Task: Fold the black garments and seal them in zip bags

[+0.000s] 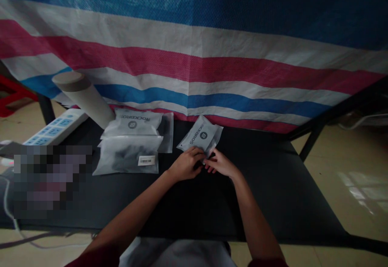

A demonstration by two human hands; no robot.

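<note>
Left hand [184, 164] and right hand [221, 165] grip a frosted pouch [201, 135] from below

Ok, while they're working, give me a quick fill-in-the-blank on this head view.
The left hand and right hand meet at the lower edge of a frosted plastic bag printed with the brand ______. The bag with the barcode label lies on a ______ table. A cardboard tube sits next to a white ______.

Missing words: ROCKBROS; black; power strip.
</note>
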